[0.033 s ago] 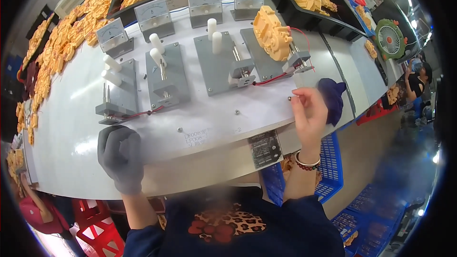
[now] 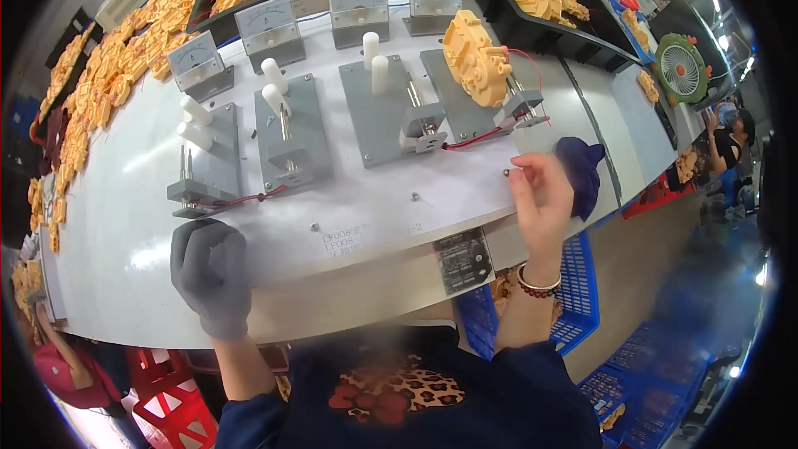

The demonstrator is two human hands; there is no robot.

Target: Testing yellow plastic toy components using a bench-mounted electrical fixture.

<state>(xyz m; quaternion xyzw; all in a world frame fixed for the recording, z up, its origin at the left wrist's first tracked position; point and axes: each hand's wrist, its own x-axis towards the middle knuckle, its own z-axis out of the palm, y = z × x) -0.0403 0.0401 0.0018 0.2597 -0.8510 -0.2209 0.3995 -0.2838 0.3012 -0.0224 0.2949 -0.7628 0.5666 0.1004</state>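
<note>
My left hand [image 2: 209,276], in a grey glove, is curled into a fist on the table's front edge, near the leftmost grey test fixture [image 2: 218,168]; the inside of the fist is hidden. My bare right hand [image 2: 542,191] rests at the front right with fingers loosely bent. Its thumb and forefinger are apart, beside a small screw head [image 2: 506,172] on the table. Against this hand lies a dark purple cloth [image 2: 581,176]. On the rightmost grey fixture [image 2: 439,75] sits a yellow plastic housing [image 2: 475,58], with a red wire by its right side.
Two more fixtures with white posts, one left of centre [image 2: 293,141] and one right [image 2: 366,108], stand between. Several analog meters [image 2: 357,12] line the back. Black bins [image 2: 573,33] and a heap [image 2: 116,58] hold yellow housings. A blue basket [image 2: 582,291] sits below the edge.
</note>
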